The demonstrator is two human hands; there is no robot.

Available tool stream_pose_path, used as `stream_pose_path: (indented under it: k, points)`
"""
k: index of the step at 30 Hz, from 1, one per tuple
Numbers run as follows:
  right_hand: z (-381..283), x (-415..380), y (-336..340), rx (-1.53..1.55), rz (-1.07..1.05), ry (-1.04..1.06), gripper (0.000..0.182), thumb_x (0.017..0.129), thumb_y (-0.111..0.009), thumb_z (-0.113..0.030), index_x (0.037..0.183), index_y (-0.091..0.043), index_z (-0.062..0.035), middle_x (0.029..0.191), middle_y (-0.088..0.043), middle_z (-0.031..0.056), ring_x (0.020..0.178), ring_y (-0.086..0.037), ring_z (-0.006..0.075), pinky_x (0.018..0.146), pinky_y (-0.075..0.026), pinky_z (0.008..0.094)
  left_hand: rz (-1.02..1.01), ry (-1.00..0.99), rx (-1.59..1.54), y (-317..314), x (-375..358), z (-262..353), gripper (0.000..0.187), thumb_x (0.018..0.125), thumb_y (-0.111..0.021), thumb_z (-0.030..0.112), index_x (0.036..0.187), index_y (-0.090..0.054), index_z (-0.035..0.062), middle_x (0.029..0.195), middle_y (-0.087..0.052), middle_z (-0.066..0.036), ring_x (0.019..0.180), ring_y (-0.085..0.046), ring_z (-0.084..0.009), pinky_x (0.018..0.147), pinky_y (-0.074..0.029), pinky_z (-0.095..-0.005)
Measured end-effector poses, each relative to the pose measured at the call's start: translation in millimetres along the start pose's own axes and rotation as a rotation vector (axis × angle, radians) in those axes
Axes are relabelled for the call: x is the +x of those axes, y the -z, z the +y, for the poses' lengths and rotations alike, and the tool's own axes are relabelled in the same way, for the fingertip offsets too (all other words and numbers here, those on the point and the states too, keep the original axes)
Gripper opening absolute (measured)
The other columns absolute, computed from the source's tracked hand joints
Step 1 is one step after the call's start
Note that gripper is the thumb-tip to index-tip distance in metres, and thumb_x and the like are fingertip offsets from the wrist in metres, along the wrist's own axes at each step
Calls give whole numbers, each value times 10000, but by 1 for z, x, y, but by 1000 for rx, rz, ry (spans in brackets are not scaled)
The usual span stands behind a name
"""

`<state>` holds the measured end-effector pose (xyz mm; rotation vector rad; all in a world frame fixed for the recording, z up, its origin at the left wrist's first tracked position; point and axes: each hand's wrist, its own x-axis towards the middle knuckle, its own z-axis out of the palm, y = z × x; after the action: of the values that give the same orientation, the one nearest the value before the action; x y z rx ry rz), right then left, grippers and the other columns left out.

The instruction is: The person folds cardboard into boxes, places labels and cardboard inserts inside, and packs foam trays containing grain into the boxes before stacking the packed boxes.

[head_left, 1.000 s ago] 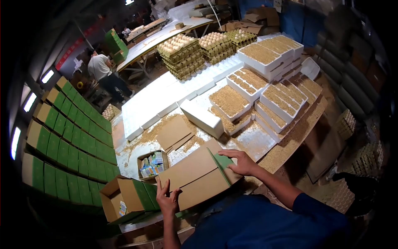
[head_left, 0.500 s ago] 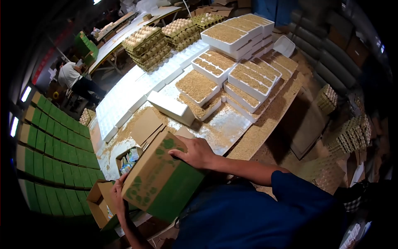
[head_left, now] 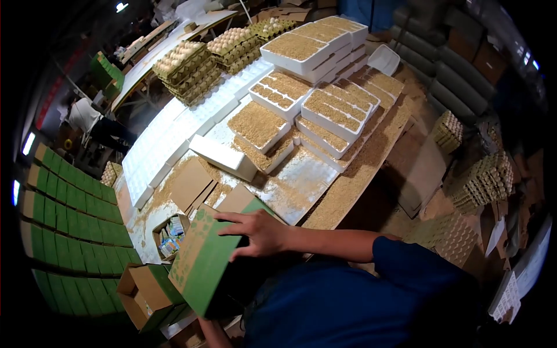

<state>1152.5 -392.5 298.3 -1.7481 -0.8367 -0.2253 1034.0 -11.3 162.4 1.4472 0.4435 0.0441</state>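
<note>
A green and brown printed cardboard box (head_left: 203, 264) stands tilted in front of my body, with a flap raised at its far side. My right hand (head_left: 255, 232) is at the box's upper edge, its fingers spread apart and its thumb stretched out over the green side. Of my left arm only the forearm shows, below the box; the left hand itself is hidden behind it. Beside the box on the table is a small carton of colourful packets (head_left: 170, 236). To the left, a second green cardboard box (head_left: 152, 284) sits with its top open.
White foam trays of grain-like filling (head_left: 270, 124) are stacked across the table. Egg trays (head_left: 185, 69) stand piled behind, near a white foam block (head_left: 223, 156). Rows of green boxes (head_left: 75, 232) line the left. A person (head_left: 93, 119) bends over farther back.
The box has turned and dropped lower, showing more of its green side. My right hand has loosened from its edge and spread its fingers. My left hand has gone out of sight beneath the box.
</note>
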Motion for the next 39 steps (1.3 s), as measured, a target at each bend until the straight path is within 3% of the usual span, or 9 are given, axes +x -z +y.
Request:
stream_pose_path:
  k: [5,11,14,16,20,23,29,32,39]
  points:
    - [34,67,-23,-436,-146,-411,754,843,-577,-701,952,-707,34,990,-700,229,958,-679,364,906,-487,466,-2,95,-88,-16,24,-9,612,1031,-431,515,1384,-477,18,1262,-608,-134,1093,-622,-244,926,-523,-373]
    - [91,75,-27,-392,-221,-628,714,851,-602,-646,935,-714,54,972,-702,235,1012,-661,380,971,-449,465,12,135,-128,-7,25,-34,654,1013,-469,530,1440,-429,38,1332,-577,-143,1163,-604,-269,976,-513,-399]
    - [94,70,-32,-451,-255,-546,706,856,-606,-630,919,-714,65,956,-701,244,959,-680,388,906,-499,468,50,295,-214,-86,-32,71,609,1008,-504,502,1373,-488,16,1301,-584,-126,1132,-602,-263,949,-501,-393]
    - [94,74,-23,-353,-323,-663,692,874,-588,-624,957,-718,51,973,-695,256,1000,-671,375,892,-501,452,23,295,-90,-78,-26,53,565,969,-605,371,1377,-478,2,1287,-588,-136,1136,-603,-279,966,-486,-394]
    - [160,54,28,141,30,-940,523,892,-687,-527,738,-705,-27,674,-695,54,481,-667,134,461,-535,252,10,152,45,-82,-19,45,548,888,-662,176,1363,-474,-23,1243,-604,-145,1105,-610,-263,962,-481,-383]
    - [258,49,65,543,544,-1127,426,877,-750,-334,842,-654,80,769,-690,173,535,-690,235,405,-517,306,48,134,54,-78,-24,38,537,886,-661,180,1350,-483,-24,1215,-611,-137,1067,-618,-258,937,-484,-372]
    - [326,63,80,243,580,-1292,301,839,-689,-183,967,-631,84,870,-696,208,763,-723,313,498,-562,413,74,144,66,-72,-17,36,514,863,-669,175,1313,-504,-13,1167,-620,-125,1027,-618,-249,893,-488,-356]
    - [339,67,72,469,763,-1294,303,847,-655,-170,950,-611,112,854,-683,242,712,-713,329,498,-555,451,60,161,92,-68,-17,37,513,860,-676,182,1306,-509,-9,1167,-624,-124,1034,-618,-250,899,-488,-357]
    - [349,85,67,394,876,-1406,279,849,-637,-100,982,-579,139,960,-653,268,749,-713,348,539,-619,420,79,166,63,-74,-22,41,522,852,-682,187,1304,-514,-13,1178,-628,-123,1040,-618,-255,908,-487,-360]
